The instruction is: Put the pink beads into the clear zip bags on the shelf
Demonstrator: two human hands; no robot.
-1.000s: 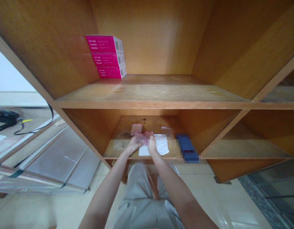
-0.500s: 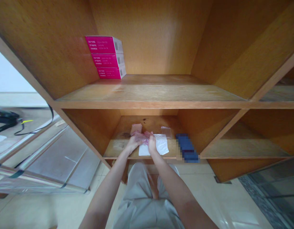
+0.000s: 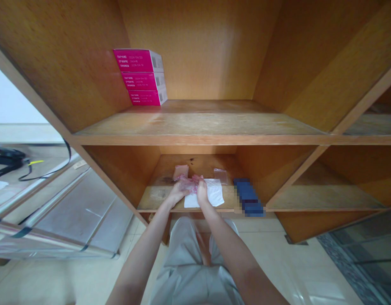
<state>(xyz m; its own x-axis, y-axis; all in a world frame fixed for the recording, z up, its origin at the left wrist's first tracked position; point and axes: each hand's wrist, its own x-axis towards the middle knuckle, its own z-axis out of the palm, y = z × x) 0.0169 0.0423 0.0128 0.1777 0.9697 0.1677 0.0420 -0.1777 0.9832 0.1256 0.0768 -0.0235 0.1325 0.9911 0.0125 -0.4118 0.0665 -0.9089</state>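
Note:
Both hands are inside the lower compartment, above its wooden shelf. My left hand (image 3: 178, 192) and my right hand (image 3: 202, 189) are closed on a crumpled, clear pinkish plastic wrap (image 3: 188, 184) between them. A white paper sheet (image 3: 215, 192) lies under the hands, partly covered by the right one. Just beyond the left hand rests a flat pinkish packet (image 3: 181, 171). Behind the paper, to the right, is a small clear zip bag (image 3: 221, 176). What the wrap contains, if anything, I cannot make out.
A dark blue item (image 3: 248, 197), partly pixelated, lies at the shelf's right front edge. Three stacked pink boxes (image 3: 140, 78) stand on the upper shelf (image 3: 208, 118). A wooden divider (image 3: 297, 178) bounds the right side. Metal-framed panels (image 3: 71, 212) are on the floor at left.
Hardly anything differs. The hands keep hold of the plastic wrap in the same spot, and the view has shifted very slightly.

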